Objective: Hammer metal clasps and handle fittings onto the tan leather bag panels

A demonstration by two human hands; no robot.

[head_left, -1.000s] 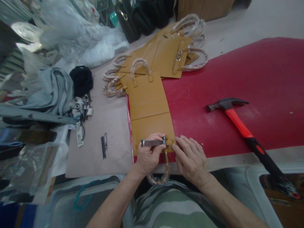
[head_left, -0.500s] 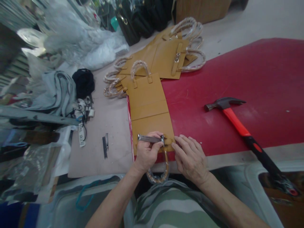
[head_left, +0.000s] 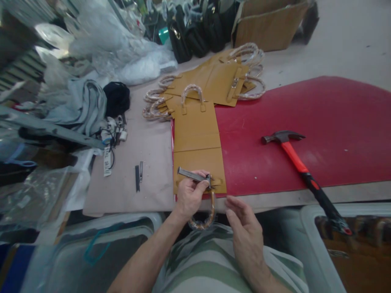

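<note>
In my left hand (head_left: 191, 195) is a metal punch tool (head_left: 192, 175), its head over the near end of a tan leather panel (head_left: 197, 138). The panel lies flat, with one wrapped handle (head_left: 192, 88) at its far end and another wrapped handle (head_left: 203, 224) hanging over the table edge. My right hand (head_left: 246, 228) is off the leather, just in front of the table edge, fingers apart and holding nothing. A claw hammer (head_left: 295, 156) with a red and black grip rests to the right on the red mat (head_left: 305, 110).
Stacked tan panels (head_left: 210, 81) lie behind. Farther back are black bags (head_left: 198, 32) and a cardboard box (head_left: 269, 28). Two thin tools (head_left: 137, 178) lie on the left, near grey cloth (head_left: 82, 106). Bins (head_left: 311, 232) stand below the table edge.
My right hand has moved off the leather, back toward my body. The punch tool in my left hand has tilted slightly. The camera view has shifted.
</note>
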